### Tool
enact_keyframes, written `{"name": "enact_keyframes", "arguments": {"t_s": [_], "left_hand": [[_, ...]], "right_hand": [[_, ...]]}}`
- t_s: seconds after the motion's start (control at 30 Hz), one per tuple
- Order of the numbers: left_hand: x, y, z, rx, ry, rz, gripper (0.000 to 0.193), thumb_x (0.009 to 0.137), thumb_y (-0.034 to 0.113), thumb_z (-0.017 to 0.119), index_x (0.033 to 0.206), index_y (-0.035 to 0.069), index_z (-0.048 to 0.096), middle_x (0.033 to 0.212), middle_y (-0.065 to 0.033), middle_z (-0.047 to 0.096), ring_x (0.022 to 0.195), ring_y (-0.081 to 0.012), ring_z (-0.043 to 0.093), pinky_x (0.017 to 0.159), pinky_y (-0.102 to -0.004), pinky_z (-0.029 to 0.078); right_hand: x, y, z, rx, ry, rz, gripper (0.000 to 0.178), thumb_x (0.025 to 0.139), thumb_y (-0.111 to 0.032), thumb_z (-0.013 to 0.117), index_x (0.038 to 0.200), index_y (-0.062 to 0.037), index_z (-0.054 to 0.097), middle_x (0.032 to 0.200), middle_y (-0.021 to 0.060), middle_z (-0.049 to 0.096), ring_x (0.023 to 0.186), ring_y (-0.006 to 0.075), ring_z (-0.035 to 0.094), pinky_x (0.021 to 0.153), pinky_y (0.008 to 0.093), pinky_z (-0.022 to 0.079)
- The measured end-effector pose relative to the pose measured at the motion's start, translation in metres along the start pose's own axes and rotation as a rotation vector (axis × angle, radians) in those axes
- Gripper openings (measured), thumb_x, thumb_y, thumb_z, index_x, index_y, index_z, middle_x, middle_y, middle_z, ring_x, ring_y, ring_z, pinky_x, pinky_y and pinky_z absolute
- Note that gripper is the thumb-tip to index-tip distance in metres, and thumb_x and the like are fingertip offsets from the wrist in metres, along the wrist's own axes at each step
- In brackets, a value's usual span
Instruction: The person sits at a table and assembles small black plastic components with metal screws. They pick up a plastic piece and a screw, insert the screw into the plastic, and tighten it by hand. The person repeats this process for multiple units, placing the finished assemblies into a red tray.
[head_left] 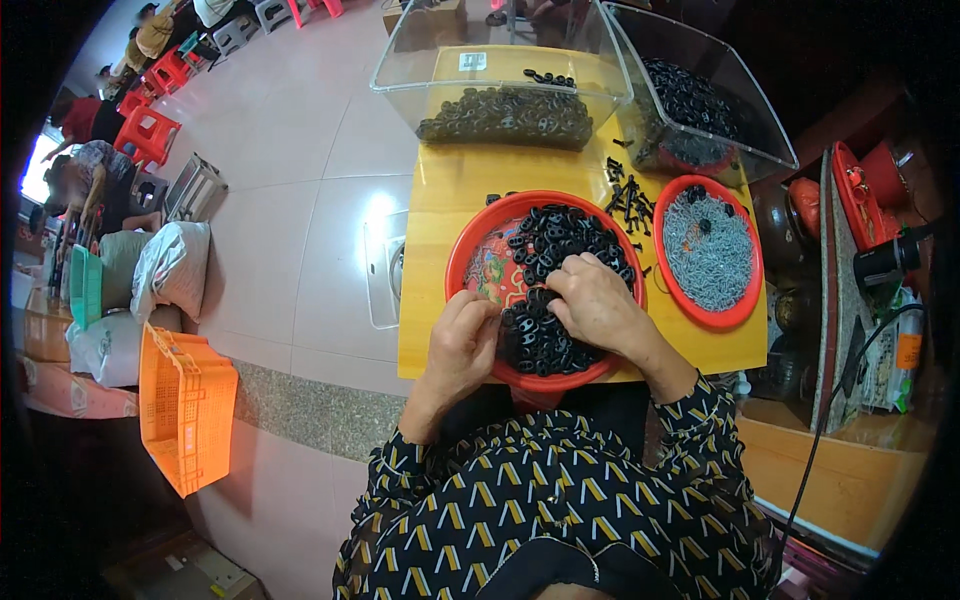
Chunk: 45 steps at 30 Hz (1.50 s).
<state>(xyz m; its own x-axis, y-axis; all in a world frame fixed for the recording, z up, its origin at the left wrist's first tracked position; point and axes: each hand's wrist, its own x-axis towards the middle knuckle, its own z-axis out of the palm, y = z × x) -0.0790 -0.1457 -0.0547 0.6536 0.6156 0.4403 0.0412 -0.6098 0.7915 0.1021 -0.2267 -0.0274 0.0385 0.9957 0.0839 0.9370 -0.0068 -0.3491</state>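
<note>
A red round tray (458, 262) lies on the yellow table in front of me, heaped with small black oval plastic parts (562, 232) that have holes in them. Over its left rim is my left hand (465, 335), fingers curled together; whatever they hold is too small to make out. My right hand (596, 303) reaches over the black parts near the tray's middle, its thumb and fingertips pinched. Its fingertips hide what sits between them. To the right, a second red tray (664, 262) holds many small silvery metal screws (708, 262) with a few black parts on top.
Two clear plastic bins (400, 104) (765, 135) with black parts stand at the table's far side. Loose black pieces (630, 203) lie between bins and trays. An orange crate (190, 410) stands on the floor at left, near white sacks (172, 270). People sit farther off.
</note>
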Motion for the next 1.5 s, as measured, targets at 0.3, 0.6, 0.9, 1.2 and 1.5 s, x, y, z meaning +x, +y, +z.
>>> {"name": "enact_keyframes", "arguments": {"t_s": [0.3,0.6,0.9,1.2,1.5], "left_hand": [[0.002,0.000,0.004,0.043,-0.006,0.031,0.013,0.067,-0.008,0.055,0.079,-0.002,0.052,0.074,-0.0143,0.050,0.070,-0.0300,0.053,0.061,-0.0350,0.043],[-0.004,-0.008,0.008,0.029,0.078,0.157,0.014,0.068,-0.003,0.056,0.081,0.001,0.051,0.077,-0.0137,0.050,0.074,-0.0322,0.051,0.065,-0.0384,0.042],[-0.009,0.022,0.012,-0.281,0.039,-0.102,0.004,0.077,0.001,0.054,0.078,-0.001,0.051,0.075,-0.0095,0.049,0.072,-0.0199,0.051,0.067,-0.0276,0.041],[-0.019,0.031,0.027,-0.803,-0.020,-0.389,0.010,0.085,0.010,0.050,0.083,0.001,0.052,0.077,-0.0011,0.053,0.076,-0.0081,0.049,0.070,-0.0232,0.041],[-0.014,0.034,0.019,-1.372,0.067,-0.679,0.010,0.082,0.012,0.056,0.086,0.002,0.055,0.074,-0.0035,0.055,0.066,-0.0102,0.051,0.062,-0.0222,0.042]], "right_hand": [[-0.001,-0.005,0.003,-0.053,0.005,-0.024,0.011,0.070,-0.006,0.051,0.079,-0.0044,0.057,0.076,0.0143,0.051,0.079,0.0301,0.051,0.070,0.0389,0.044],[-0.003,-0.017,0.005,0.113,0.178,-0.129,0.012,0.066,0.001,0.053,0.078,-0.0015,0.054,0.076,0.0151,0.050,0.077,0.0329,0.049,0.068,0.0403,0.041],[-0.018,-0.031,-0.007,0.768,0.134,0.210,0.006,0.076,0.003,0.050,0.080,-0.0007,0.047,0.071,0.0076,0.050,0.059,0.0161,0.053,0.055,0.0274,0.042],[-0.039,-0.056,-0.007,1.210,0.166,0.353,0.005,0.082,0.000,0.051,0.086,-0.0014,0.050,0.072,0.0012,0.052,0.059,0.0058,0.051,0.053,0.0188,0.043],[-0.039,-0.063,-0.002,1.318,0.268,0.445,0.014,0.080,0.002,0.053,0.094,0.0005,0.051,0.081,0.0039,0.055,0.067,0.0083,0.057,0.057,0.0202,0.048]]}}
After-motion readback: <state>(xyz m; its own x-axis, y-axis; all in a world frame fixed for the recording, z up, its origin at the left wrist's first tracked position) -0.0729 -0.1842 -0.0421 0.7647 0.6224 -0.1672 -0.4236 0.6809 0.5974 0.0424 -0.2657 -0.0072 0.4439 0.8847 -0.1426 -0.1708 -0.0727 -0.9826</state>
